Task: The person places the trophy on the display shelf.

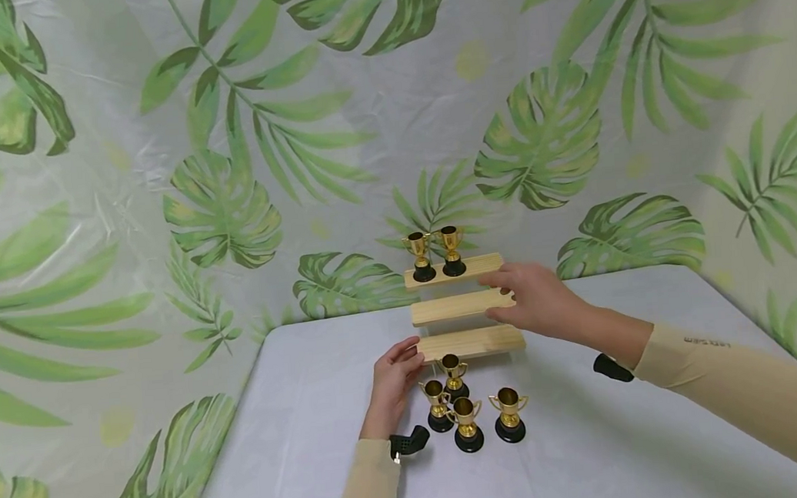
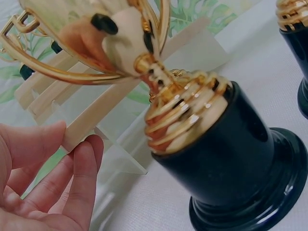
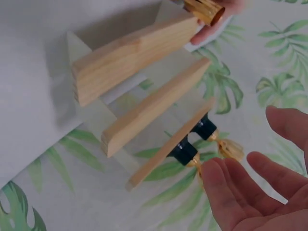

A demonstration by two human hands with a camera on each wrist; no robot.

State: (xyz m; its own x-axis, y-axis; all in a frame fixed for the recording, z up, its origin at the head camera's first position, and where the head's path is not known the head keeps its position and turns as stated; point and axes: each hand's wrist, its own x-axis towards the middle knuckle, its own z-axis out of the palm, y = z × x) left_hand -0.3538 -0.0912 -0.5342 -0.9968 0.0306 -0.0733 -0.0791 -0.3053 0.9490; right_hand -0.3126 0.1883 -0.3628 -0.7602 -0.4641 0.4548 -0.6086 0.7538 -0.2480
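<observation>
A three-tier wooden step shelf point(image 1: 468, 306) stands mid-table, with two gold trophies point(image 1: 436, 252) on black bases on its top tier. Several more trophies point(image 1: 466, 422) stand on the table in front of it. My left hand point(image 1: 395, 376) lies beside them, and its relaxed fingertips point(image 2: 86, 144) touch the left end of the lowest tier point(image 2: 101, 113). One trophy point(image 2: 226, 144) fills the left wrist view. My right hand point(image 1: 537, 299) hovers by the right ends of the upper tiers. Its palm point(image 3: 255, 187) is open and empty, a little apart from the wood point(image 3: 130, 55).
A white cloth covers the table point(image 1: 301, 441), whose left edge runs diagonally at the lower left. A leaf-print backdrop point(image 1: 227, 176) closes in the back and both sides. Black wrist cameras point(image 1: 408, 443) sit on both forearms.
</observation>
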